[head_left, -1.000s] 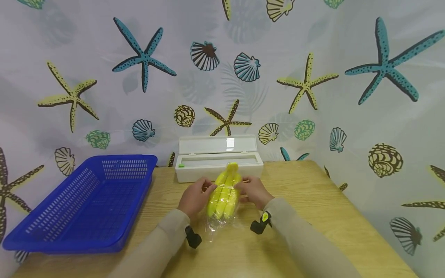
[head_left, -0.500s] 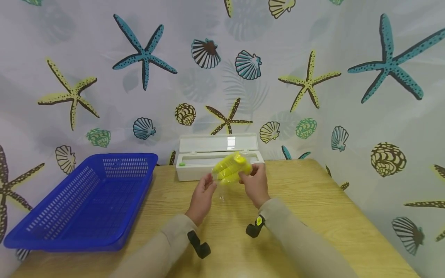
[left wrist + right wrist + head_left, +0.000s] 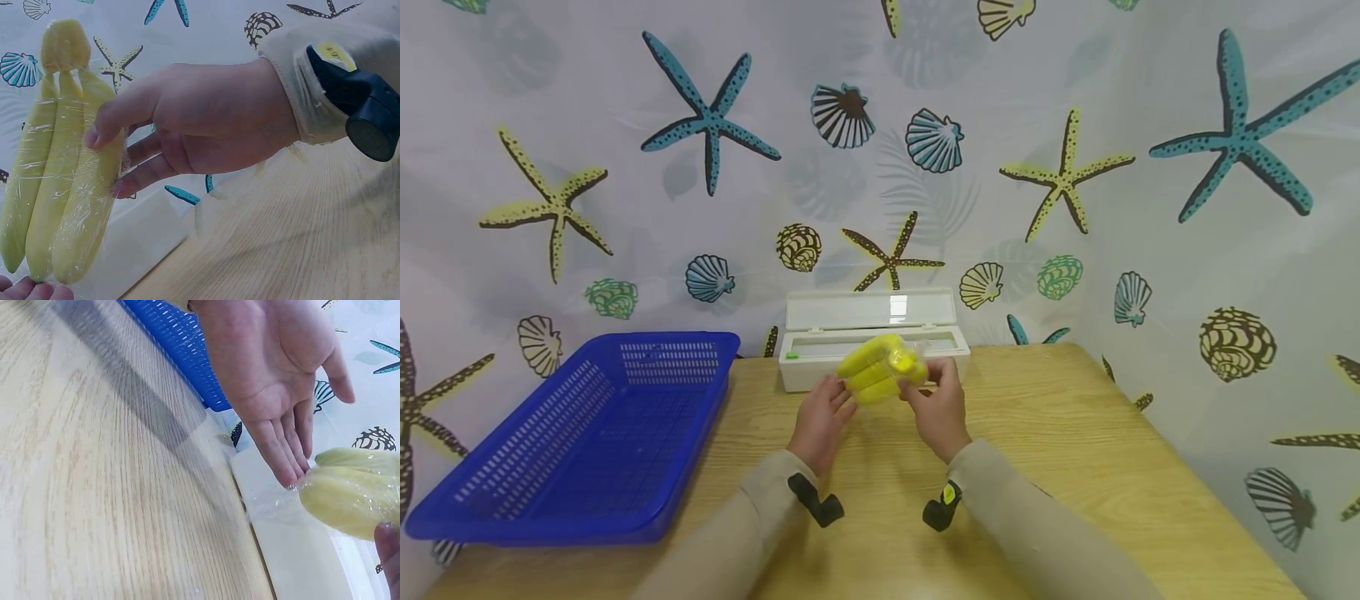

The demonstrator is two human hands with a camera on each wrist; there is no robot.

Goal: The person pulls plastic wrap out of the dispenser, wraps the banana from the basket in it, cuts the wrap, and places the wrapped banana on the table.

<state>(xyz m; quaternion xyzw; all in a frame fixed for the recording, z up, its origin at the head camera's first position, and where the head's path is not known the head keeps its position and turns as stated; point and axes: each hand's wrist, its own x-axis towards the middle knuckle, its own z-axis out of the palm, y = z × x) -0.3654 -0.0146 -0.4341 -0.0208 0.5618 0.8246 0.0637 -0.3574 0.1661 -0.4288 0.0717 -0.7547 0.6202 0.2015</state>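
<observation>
A bunch of yellow bananas (image 3: 871, 372), wrapped in clear plastic film, is held above the table in front of the white box. Its stem end lies to the right, its tips to the left. My right hand (image 3: 942, 410) grips it near the stem, thumb on the near side; the left wrist view shows this right hand (image 3: 206, 119) from the side. At the tips is my left hand (image 3: 820, 423). In the right wrist view the left hand (image 3: 272, 375) has its palm exposed and fingers straight, fingertips touching the film by the tips.
A long white box (image 3: 872, 367) with its lid (image 3: 842, 312) raised stands at the back of the wooden table (image 3: 1037, 433). To the left is a blue perforated basket (image 3: 655, 525). A sheet patterned with starfish and shells (image 3: 880, 192) hangs behind.
The bananas have turned from tips toward me to tips pointing left, and are raised. My right hand now grips the stem end; both hands have shifted slightly left over the last half second.
</observation>
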